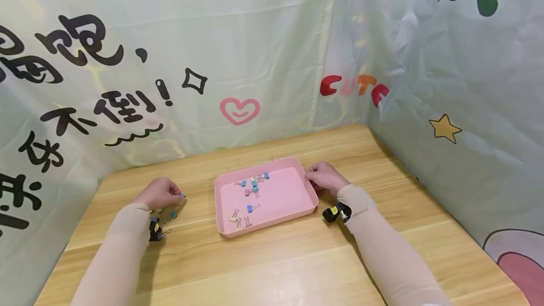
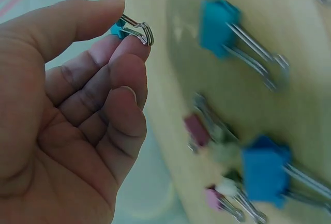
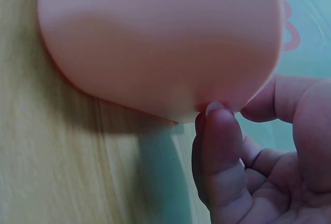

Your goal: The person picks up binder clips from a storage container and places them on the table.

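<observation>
My left hand (image 1: pixel 159 193) pinches a small teal binder clip (image 2: pixel 147 33) between thumb and fingertips, above the left side of the table. Beneath it lie loose binder clips, among them a teal clip (image 2: pixel 213 26), a blue clip (image 2: pixel 265 174) and a dark pink clip (image 2: pixel 196 130); some are blurred or partly hidden by the forearm. At the right end of the pink tray (image 1: pixel 293 193), my right hand (image 1: pixel 326 176) grips the rim between thumb and fingers. Several colored binder clips lie inside the tray, including a blue clip (image 1: pixel 250 208) near its front.
The wooden table (image 1: pixel 272 268) runs up to a printed cloth curtain (image 1: pixel 272 60) behind and at both sides. A black wrist camera (image 1: pixel 336 212) sits on the right wrist, and another camera (image 1: pixel 154 230) is on the left.
</observation>
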`<action>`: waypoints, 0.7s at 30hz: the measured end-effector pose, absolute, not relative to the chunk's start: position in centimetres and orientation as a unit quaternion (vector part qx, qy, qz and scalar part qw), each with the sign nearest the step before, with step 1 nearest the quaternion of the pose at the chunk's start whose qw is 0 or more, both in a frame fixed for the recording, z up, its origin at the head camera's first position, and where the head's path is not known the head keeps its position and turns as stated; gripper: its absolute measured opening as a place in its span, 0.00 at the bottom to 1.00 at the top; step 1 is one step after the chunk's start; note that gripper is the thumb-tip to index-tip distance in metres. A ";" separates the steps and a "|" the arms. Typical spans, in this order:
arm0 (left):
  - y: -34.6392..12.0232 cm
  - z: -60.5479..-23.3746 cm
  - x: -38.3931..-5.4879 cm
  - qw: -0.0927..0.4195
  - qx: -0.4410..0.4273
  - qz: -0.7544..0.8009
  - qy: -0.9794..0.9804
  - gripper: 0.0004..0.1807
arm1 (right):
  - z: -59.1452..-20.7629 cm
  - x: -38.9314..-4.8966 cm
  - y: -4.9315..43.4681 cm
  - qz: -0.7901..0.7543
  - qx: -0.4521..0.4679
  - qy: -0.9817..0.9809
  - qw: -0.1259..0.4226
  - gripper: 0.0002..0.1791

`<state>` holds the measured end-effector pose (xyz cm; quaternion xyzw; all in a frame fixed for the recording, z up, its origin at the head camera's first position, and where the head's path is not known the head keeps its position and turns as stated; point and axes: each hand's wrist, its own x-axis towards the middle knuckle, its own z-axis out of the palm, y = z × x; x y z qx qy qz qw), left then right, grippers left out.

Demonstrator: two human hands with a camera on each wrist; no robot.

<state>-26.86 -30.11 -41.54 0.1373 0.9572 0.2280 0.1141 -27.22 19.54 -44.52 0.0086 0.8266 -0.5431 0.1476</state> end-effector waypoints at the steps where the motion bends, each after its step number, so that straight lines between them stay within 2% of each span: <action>1: -30.5 -41.7 -26.8 0.119 0.131 0.229 0.957 0.06 | -44.6 -27.3 19.6 -0.543 0.008 0.827 0.147 0.07; 7: -31.8 -42.6 -26.2 0.132 0.114 0.220 0.960 0.07 | -44.8 -27.4 19.6 -0.545 0.007 0.826 0.145 0.07; 21: -32.8 -43.1 -25.6 0.116 0.100 0.207 0.966 0.07 | -44.8 -27.3 19.5 -0.547 0.009 0.824 0.148 0.07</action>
